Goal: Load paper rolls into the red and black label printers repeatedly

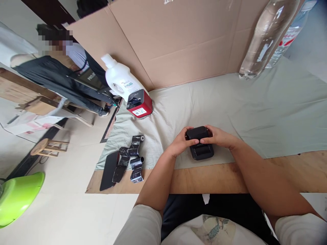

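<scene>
Head view, only one. Both hands on a black box (200, 143), a small device sitting on the grey-green cloth (255, 105) near the table's front edge, centre of frame. Left hand (182, 143) curled around the box's left side, fingers on its upper part. Right hand (218, 136) gripping from the right, fingers laid over the top. The top part looks like a lid, slightly raised off the lower body; can't tell if it's hinged.

Writing: white bottle (120, 80) at back left has a label with blue print, too small to read. Touching it in front, a red and black box (139, 104) with a white sticker carrying a QR-type code, text unreadable. Clear water bottle (265, 37) at back right, a second one behind it with a red-marked label, not legible. A person at far left, dark clothing with white letters, partly cut off and not readable.

Edges and room: bare wooden table (217, 175) strip runs along the front, cloth stops just short of it. Cardboard wall (178, 41) closes the back. Black ribbon rolls (133, 158) and a flat black cover (109, 170) lie at the left front corner, well apart from the hands. Open cloth to the right of the hands, also between hands and cardboard. Green bowl (17, 197) off the table, lower left.
</scene>
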Motion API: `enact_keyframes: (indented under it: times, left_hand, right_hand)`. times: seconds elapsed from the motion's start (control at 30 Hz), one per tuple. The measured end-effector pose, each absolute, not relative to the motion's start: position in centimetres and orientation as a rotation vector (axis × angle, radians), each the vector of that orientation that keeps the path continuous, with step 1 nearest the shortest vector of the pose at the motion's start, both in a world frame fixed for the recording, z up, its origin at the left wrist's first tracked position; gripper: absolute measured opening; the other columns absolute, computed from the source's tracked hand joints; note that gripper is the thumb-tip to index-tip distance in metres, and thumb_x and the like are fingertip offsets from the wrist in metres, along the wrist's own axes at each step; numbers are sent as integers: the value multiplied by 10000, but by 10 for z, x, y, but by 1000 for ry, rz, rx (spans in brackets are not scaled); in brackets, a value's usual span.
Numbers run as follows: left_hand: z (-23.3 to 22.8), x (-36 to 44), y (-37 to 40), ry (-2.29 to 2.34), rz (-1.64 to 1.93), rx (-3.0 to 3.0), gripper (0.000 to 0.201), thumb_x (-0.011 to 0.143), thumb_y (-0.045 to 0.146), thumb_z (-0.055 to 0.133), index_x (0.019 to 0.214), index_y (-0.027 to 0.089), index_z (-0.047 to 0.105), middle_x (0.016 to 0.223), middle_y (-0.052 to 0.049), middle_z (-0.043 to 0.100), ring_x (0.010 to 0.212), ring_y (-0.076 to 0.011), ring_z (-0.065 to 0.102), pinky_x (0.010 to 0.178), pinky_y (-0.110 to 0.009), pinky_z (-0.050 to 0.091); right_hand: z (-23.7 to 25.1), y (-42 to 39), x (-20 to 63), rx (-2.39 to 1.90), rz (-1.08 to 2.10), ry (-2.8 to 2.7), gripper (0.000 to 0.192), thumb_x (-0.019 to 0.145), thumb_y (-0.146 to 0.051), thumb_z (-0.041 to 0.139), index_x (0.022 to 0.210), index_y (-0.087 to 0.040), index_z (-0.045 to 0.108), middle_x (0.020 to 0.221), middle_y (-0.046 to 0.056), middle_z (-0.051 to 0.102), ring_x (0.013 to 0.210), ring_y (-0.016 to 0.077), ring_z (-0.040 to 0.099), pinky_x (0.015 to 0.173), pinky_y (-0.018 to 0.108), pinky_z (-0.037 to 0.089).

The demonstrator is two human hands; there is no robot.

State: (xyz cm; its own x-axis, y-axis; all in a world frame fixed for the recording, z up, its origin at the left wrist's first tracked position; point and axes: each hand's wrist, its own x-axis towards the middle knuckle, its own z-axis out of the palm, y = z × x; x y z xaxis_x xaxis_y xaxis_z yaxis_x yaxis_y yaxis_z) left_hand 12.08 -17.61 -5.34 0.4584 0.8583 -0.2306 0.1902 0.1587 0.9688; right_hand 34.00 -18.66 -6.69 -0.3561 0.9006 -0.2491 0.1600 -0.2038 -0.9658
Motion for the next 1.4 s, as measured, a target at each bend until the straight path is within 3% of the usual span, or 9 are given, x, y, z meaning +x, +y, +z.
enact_keyframes:
  times: [0.37,0.47,0.57,0.73,0.9,1.07,1.23,1.33,1.4]
  left_hand:
    - [-62,126,-168,1017,783,1142,714,587,415,862,1182,176,548,1134,-88,637,1062,-237,601,901,-347,488]
    - [-74,129,-162,1063,910,980,709,595,492,844,1160,189,543,1143,-81,634,1019,-229,622,812,-316,520]
    - [-86,132,-159,1084,1034,990,686,652,589,783,1161,208,526,1160,-65,625,1019,-209,624,788,-294,537]
    - [-92,135,-160,1144,979,987,611,848,660,554,1247,211,445,1011,-61,608,809,-178,664,625,-299,562]
    - [-83,138,-161,1233,794,1033,366,818,443,678,1015,171,533,876,-34,565,706,-143,642,540,-256,534]
    - [-79,138,-162,1262,742,1055,250,810,365,684,923,176,564,792,-26,599,654,-131,619,536,-247,519]
    - [-80,137,-162,1290,709,1066,223,828,366,658,927,183,574,725,-16,631,572,-116,597,556,-252,505]
    - [-81,137,-162,1278,716,1079,236,822,381,666,918,185,574,713,-16,635,544,-113,590,555,-255,498]
    - [-82,137,-162,1281,701,1086,234,827,380,661,920,185,571,701,-11,638,507,-101,568,554,-253,495]
  right_hand:
    - [-73,-184,333,-1210,1602,-1357,654,681,-501,829,1207,-200,584,1140,96,706,1085,271,661,949,441,542]
    - [-75,-186,325,-1252,1692,-1249,725,702,-554,798,1282,-201,541,1118,115,706,1004,265,688,817,411,597]
    - [-76,-189,315,-1378,1708,-1094,685,694,-544,804,1234,-200,559,1112,135,695,889,250,700,631,356,606]
    - [-75,-167,325,-1292,1721,-863,437,749,-510,762,1026,-190,651,1047,129,725,860,236,698,616,342,612]
    - [-63,-95,405,-1453,1316,-658,305,850,-440,683,1010,-182,659,1014,125,734,912,233,706,748,384,620]
    - [-48,-47,500,-1758,920,-475,286,922,-358,610,1131,-164,593,1037,112,694,844,170,686,679,321,612]
    - [-51,-49,545,-1916,739,-442,339,874,-277,654,1162,-121,566,1043,121,654,840,184,662,646,319,602]
    - [-54,-57,546,-2019,592,-474,359,834,-238,674,1151,-94,587,1118,173,635,987,233,646,776,339,583]
    - [-51,-62,538,-2087,500,-504,452,781,-193,700,1196,-65,574,1273,253,562,1142,293,585,886,383,545]
